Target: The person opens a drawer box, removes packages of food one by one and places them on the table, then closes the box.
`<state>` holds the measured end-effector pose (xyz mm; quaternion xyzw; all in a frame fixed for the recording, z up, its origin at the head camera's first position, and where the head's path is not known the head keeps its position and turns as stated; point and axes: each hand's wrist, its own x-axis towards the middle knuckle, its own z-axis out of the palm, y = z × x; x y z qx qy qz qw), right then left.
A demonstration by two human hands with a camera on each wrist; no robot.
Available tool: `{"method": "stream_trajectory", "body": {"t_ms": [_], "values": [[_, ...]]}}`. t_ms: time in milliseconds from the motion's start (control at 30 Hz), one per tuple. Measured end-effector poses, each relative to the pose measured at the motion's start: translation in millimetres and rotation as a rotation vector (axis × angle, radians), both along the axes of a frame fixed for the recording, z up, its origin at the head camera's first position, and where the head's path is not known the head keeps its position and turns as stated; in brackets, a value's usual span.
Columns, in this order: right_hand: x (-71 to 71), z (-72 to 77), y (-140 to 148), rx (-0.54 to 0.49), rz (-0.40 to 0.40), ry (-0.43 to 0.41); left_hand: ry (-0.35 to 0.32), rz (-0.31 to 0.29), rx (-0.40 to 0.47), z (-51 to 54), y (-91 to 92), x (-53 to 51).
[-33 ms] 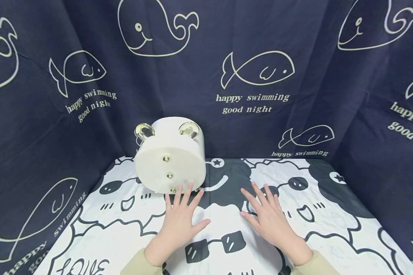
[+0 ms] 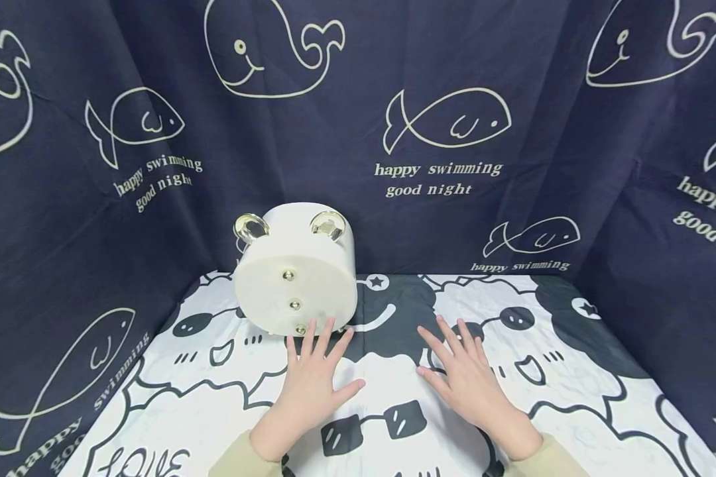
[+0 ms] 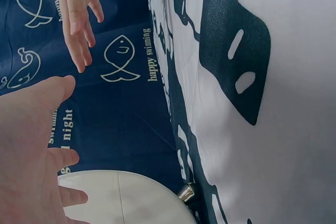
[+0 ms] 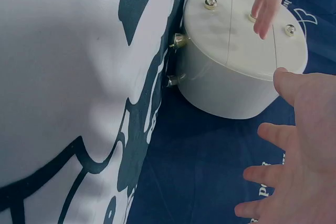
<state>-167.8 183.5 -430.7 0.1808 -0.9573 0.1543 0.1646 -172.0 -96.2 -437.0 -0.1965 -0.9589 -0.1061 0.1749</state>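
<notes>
A rounded white box (image 2: 298, 281) stands on the printed cloth, left of the middle. Its front carries a column of gold knobs (image 2: 295, 305), and two shiny gold ear-like pieces (image 2: 328, 226) sit on top. Short gold feet (image 4: 179, 40) show under it in the right wrist view. My left hand (image 2: 311, 384) hovers in front of the box with fingers spread, its fingertips overlapping the box's lower edge in the head view. To the right, my right hand (image 2: 470, 379) is held over the cloth, fingers spread as well. Neither hand holds anything.
A white cloth (image 2: 215, 417) with black cartoon sheep covers the surface. Dark blue curtains (image 2: 358, 132) printed with fish and whales hang at the back and both sides, with the box close to the back one.
</notes>
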Motion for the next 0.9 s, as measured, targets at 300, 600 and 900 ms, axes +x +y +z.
{"method": "stream_trajectory", "body": {"t_ms": [300,600,900], "values": [[1.3,7.3,-3.8,-0.019,0.037,0.012,0.007,-0.012,-0.008,5.7,0.3,0.1],[-11.8,30.2,-17.2,0.026,0.121,0.097,0.045,-0.042,0.014,33.9,-10.2,-0.2],[-30.6,69.3,-40.0,0.065,0.269,0.19,0.168,-0.083,0.015,76.1,-37.7,-17.0]]}}
